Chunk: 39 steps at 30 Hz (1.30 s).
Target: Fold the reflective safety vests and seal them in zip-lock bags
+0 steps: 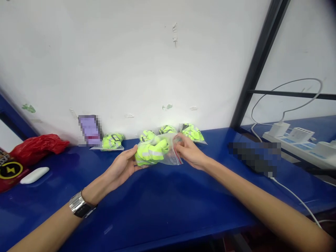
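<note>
Both my hands hold one clear zip bag stuffed with a neon-yellow folded item, just above the blue table. My left hand cups the bag's left end from below, thumb on top. My right hand pinches the bag's right edge by its red seal strip. Behind it, along the white wall, lie several more bagged neon-yellow items: one at the left, two in the middle and one at the right. A metal watch is on my left wrist.
A red plastic bag, a white oval object and a dark packet with a yellow bolt mark sit at the left. At the right, a white power strip with chargers and cables rests beside a black frame post.
</note>
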Available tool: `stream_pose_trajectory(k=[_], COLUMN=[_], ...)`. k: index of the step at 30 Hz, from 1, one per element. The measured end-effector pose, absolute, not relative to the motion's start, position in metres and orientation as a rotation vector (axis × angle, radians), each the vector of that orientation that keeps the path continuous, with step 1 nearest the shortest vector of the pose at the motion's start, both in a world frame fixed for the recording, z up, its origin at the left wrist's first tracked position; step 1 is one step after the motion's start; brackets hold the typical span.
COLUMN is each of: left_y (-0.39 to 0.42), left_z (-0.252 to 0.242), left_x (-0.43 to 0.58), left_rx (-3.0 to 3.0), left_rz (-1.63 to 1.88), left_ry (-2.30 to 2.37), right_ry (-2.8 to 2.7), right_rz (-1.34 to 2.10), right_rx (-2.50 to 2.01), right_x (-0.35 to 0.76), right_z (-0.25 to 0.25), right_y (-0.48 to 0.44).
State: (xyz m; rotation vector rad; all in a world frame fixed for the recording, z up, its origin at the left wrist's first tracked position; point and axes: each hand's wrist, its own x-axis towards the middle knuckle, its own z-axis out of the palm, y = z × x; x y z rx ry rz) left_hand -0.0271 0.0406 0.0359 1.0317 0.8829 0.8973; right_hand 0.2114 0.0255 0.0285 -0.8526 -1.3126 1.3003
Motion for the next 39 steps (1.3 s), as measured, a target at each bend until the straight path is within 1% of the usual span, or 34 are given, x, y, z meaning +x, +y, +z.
stream_pose_trajectory(k=[4,7,9,12,17,20,24,28,31,34,39], left_y=[0.035,0.034,0.035,0.039,0.044,0.041,0.039,0.041,0.04,0.039,0.038], left_z=[0.036,0.036,0.036,0.032,0.025,0.027,0.031,0.029,0.027,0.027,0.029], left_x=[-0.026,-0.024,-0.022,-0.022,-0.023,-0.02,-0.017,-0.023,-0.031,-0.036,-0.04], left_rx=[1.03,1.02,1.032,1.068,1.172,1.311,1.498,1.887,2.129,2.168,2.06], left_rz=[1.069,1.115,1.121,1.177,1.333,1.352,1.307,1.329,1.272,1.23,1.216], left_ry=[0.957,0.96,0.955,0.958,1.022,1.019,1.075,1.26,1.302,1.31,1.447], right_ry=[-1.291,-1.261,-1.263,-1.32,-1.24,-1.196,-1.192,-1.082,-1.089,-1.134,-1.092], right_rz=[0.972,0.86,0.853,1.011,1.587,1.719,1.772,1.683,1.553,1.4,1.279], right_rx=[-0.903,-0.862,-0.822,-0.803,-0.781,-0.775,-0.783,-0.775,-0.762,-0.782,-0.93], right_x=[0.207,0.204,0.201,0.199,0.2,0.199,0.192,0.185,0.186,0.189,0.195], right_z=[0.009,0.002,0.002,0.006,0.012,0.012,0.01,0.011,0.013,0.015,0.012], right_y=[0.026,0.025,0.025,0.021,0.017,0.017,0.014,0.01,0.009,0.01,0.017])
